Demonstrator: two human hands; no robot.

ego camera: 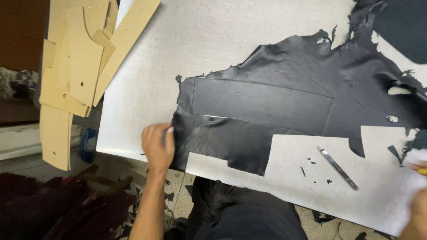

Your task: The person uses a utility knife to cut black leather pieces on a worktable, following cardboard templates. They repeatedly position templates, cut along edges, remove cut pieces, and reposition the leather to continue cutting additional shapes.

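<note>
A large black leather hide (pixel 284 89) lies spread on a grey cutting board (pixel 213 35). A long rectangular piece (pixel 262 104) is cut out within it, its outline visible. My left hand (pixel 158 144) grips the hide's left edge near the board's front edge, fingers closed on the leather. My right hand (pixel 416 209) shows only partly at the right frame edge, beside something yellow (pixel 421 170); what it holds is unclear. A slim metal knife (pixel 337 167) lies on the board between my hands, touched by neither.
Tan cardboard pattern pieces (pixel 75 58) are stacked at the left, overhanging the board. Small black leather scraps (pixel 311 166) dot the board near the knife. Dark red material (pixel 58 209) lies on the floor at lower left. My dark-clothed lap (pixel 240 213) sits under the board's edge.
</note>
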